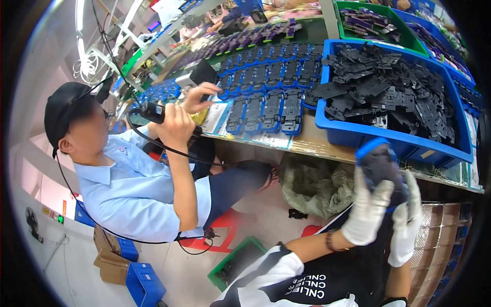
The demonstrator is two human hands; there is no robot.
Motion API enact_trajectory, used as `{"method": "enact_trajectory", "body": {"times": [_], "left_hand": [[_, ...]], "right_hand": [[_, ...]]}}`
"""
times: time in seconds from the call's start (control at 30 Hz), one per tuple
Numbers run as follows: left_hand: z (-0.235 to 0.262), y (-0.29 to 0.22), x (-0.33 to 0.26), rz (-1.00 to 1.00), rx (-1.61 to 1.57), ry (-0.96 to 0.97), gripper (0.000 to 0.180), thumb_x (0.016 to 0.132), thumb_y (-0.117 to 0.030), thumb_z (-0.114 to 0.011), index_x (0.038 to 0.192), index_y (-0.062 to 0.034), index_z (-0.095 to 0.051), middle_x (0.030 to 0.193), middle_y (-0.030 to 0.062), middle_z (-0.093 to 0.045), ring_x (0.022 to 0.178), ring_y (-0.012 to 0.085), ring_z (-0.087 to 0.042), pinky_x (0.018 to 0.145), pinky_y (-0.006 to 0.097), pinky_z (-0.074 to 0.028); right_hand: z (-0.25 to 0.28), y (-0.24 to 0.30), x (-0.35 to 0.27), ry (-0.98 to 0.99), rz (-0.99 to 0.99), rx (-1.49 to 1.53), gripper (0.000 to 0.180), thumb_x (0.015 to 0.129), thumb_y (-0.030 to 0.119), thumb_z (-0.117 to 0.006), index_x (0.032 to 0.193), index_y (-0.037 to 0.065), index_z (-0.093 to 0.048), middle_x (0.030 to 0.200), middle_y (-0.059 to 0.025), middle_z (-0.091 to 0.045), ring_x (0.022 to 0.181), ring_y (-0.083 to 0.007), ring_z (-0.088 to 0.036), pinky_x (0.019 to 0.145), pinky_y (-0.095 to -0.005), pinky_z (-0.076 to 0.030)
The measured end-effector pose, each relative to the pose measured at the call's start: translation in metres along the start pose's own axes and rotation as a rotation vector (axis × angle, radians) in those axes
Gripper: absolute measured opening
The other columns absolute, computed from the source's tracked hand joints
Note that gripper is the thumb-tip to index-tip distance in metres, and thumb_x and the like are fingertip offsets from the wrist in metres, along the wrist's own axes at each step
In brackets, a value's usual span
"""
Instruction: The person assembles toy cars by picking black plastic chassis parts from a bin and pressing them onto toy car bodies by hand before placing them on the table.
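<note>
Now both gloved hands, left hand (367, 211) and right hand (406, 225), closed round one blue-black part (379, 162); rows of assembled parts (271, 110) on surface (327, 144), blue bin (337, 127) full of loose black pieces (388, 89).

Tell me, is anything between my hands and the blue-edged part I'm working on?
Nothing visible is. Both gloved hands already grip the blue-edged part: the left hand wraps it from below and the right hand is closed on its right side, just below the blue bin on the bench.

A long wooden workbench (327, 146) runs under bright white tube lamps (80, 30). Below lies a pale tiled floor (179, 271) with brown cardboard boxes (110, 256) and a small blue plastic crate (144, 284).
</note>
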State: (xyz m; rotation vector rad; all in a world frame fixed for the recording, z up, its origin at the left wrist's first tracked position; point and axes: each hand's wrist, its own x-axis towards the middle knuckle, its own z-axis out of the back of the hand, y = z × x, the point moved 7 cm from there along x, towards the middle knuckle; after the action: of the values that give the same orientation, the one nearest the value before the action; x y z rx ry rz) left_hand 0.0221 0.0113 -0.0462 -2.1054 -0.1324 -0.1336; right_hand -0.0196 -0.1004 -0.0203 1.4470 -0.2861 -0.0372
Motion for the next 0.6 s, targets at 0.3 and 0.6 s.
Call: {"method": "enact_trajectory", "body": {"times": [0.3, 0.6], "left_hand": [[0.233, -0.103, 0.066, -0.108, 0.357, -0.356, 0.037, 0.102, -0.028, -0.043, 0.134, -0.0103, -0.039, 0.090, 0.0079, -0.063, 0.072, 0.0175, -0.064, 0.064, 0.031, -0.054], [0.310, -0.160, 0.143, -0.236, 0.738, -0.517, 0.039, 0.098, -0.015, -0.050, 0.135, -0.0022, -0.049, 0.122, 0.0054, -0.060, 0.104, 0.0178, -0.058, 0.094, 0.031, -0.045]], "right_hand": [[0.084, -0.019, -0.008, -0.129, 0.147, -0.321, 0.032, 0.092, 0.021, -0.059, 0.116, 0.000, -0.060, 0.123, -0.0103, -0.054, 0.104, -0.0180, -0.054, 0.090, -0.0283, -0.043], [0.193, -0.031, -0.023, -0.286, 0.156, -0.622, 0.023, 0.100, 0.008, -0.047, 0.118, -0.001, -0.057, 0.127, -0.0094, -0.053, 0.118, -0.0197, -0.051, 0.103, -0.0293, -0.039]]}}
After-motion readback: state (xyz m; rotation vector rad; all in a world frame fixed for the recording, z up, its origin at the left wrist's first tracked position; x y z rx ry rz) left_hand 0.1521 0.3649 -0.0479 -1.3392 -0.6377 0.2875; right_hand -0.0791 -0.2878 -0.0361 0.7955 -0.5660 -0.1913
